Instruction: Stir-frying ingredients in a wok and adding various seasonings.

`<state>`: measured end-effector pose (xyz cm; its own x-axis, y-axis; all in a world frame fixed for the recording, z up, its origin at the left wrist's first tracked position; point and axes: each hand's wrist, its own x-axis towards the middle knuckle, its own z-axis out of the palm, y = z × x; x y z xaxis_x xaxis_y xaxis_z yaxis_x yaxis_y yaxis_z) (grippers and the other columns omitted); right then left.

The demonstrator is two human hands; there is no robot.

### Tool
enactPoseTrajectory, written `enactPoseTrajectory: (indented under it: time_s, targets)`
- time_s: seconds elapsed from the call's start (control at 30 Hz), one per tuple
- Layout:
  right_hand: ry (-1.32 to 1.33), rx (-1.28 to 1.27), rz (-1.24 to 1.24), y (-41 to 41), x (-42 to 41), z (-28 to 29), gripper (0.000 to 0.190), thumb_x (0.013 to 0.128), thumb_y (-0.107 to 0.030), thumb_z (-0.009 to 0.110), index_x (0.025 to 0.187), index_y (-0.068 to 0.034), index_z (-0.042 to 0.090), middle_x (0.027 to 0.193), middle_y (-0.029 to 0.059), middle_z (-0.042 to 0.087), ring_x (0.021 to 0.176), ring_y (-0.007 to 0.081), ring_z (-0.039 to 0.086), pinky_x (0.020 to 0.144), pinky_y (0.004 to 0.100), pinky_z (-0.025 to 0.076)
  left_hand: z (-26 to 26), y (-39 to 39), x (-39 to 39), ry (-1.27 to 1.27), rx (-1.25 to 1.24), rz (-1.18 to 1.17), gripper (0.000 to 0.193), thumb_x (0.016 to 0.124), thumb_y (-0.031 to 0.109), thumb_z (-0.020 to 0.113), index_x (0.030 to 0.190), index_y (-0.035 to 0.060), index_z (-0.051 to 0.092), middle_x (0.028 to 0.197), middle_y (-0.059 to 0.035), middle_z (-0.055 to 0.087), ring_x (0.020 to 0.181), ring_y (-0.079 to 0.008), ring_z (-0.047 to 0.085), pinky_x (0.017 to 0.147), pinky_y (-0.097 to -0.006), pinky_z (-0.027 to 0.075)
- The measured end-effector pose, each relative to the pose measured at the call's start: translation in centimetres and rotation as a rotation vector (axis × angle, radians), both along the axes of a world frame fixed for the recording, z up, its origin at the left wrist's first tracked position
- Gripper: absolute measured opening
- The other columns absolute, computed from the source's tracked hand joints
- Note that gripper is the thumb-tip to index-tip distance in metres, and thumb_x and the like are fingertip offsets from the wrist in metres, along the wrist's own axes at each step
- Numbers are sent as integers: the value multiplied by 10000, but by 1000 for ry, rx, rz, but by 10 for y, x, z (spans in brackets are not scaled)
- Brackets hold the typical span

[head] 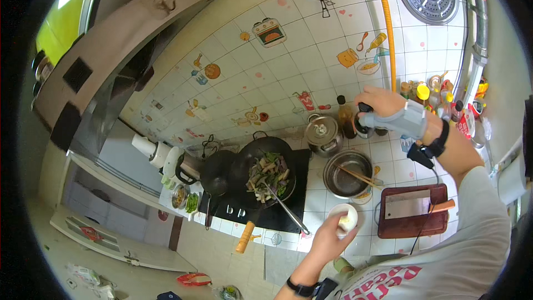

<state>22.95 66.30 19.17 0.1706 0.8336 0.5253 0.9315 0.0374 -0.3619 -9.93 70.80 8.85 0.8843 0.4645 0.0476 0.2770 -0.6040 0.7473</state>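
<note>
My left hand point(329, 237) holds a small white bowl point(352, 214) over the tiled counter, thumb and fingers at its rim. A little pale, chopped food lies inside. My right hand point(385, 102), with a grey wrap round the wrist and thumb, grips a black-topped container point(365, 108) near the wall; its fingers partly hide that container. To the left, a black wok point(260, 143) on the cooktop contains sliced eggplant and green vegetable pieces point(268, 173). A metal spatula point(287, 208) rests in it, handle toward me.
A metal basin point(333, 181) with chopsticks point(358, 175) and a lidded pot point(322, 129) stand beside the cooktop point(302, 175). Right lies a cleaver point(408, 205) on a red-brown cutting board point(389, 231). Several bottles point(422, 93) crowd the corner. The wok's wooden handle point(245, 237) overhangs the front edge.
</note>
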Motion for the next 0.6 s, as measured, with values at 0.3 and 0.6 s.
enactPoseTrajectory:
  time_s: [0.3,0.6]
  targets:
    - [-85,-31,208,-63,-150,58,317,795,-313,715,950,-60,602,782,126,577,707,319,590,605,378,467,0,-18,47,-444,-56,270,842,634,269,846,1285,-30,403,1141,-229,576,1064,-325,583,879,-388,477]
    - [121,-417,75,-69,-265,49,303,842,-320,659,913,-36,582,696,143,595,620,312,603,558,387,470,-24,13,-94,-286,-31,-52,693,646,289,811,1188,3,487,1028,-206,617,928,-367,626,791,-406,508]
